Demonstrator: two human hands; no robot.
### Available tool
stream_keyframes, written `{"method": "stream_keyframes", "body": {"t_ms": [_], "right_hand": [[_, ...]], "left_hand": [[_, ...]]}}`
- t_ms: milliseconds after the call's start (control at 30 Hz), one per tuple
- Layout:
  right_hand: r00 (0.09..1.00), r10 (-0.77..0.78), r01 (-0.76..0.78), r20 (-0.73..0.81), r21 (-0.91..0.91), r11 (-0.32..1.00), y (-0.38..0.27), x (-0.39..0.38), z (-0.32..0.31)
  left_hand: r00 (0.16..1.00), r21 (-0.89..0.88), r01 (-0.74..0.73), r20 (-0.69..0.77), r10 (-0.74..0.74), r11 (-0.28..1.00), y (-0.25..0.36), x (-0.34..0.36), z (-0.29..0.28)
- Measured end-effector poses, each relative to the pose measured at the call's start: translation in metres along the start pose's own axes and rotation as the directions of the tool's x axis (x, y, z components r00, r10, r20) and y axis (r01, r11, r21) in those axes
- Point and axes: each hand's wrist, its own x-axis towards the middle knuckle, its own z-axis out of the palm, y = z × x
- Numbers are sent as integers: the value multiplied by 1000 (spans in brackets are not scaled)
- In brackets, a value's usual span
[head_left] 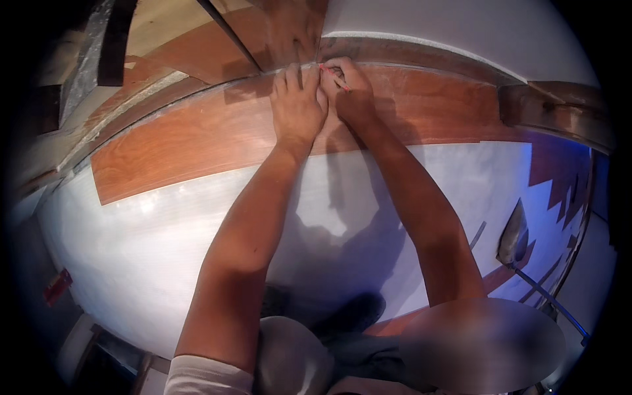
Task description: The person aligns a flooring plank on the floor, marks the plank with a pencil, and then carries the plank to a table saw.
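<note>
My left hand [296,108] rests palm down on a wood-look plank [178,158], its fingers extended toward the seam along the plank's far edge, with nothing visible in it. Right beside it, my right hand [352,89] is closed on a thin pink pencil-like tool [337,79], held at that edge near a corner of the wooden trim [408,49]. The tool's tip is too small to make out. The plank lies on a pale sheet [171,257] spread over the floor, and shadows of my arms fall across both.
A dark rod [230,36] stands at the upper left. At the right lie more planks [553,171] in a staggered edge, a pointed dark object [513,234] and a long-handled tool [553,299]. A small red object [58,288] is at the far left. My dark shoe [355,313] is below.
</note>
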Motion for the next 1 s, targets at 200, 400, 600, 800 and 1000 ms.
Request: {"method": "stream_keyframes", "body": {"t_ms": [200,400,600,800,1000], "right_hand": [[998,-62,57,-31,-154,987,5,2,1],[994,-106,104,7,-283,953,6,6,-2],[992,-120,102,-34,-332,938,10,7,-1],[1000,-14,10,-11,-331,943,1,5,-5],[999,-41,35,-17,-293,956,4,5,-4]], "left_hand": [[999,6,-20,29,20,1000,-7,-1,2],[998,-12,-66,-26,66,998,-7,-1,7],[996,55,-80,-40,83,995,-8,-1,12],[996,57,-90,-19,91,994,-10,-2,12],[990,29,-130,-53,131,991,-10,0,10]]}}
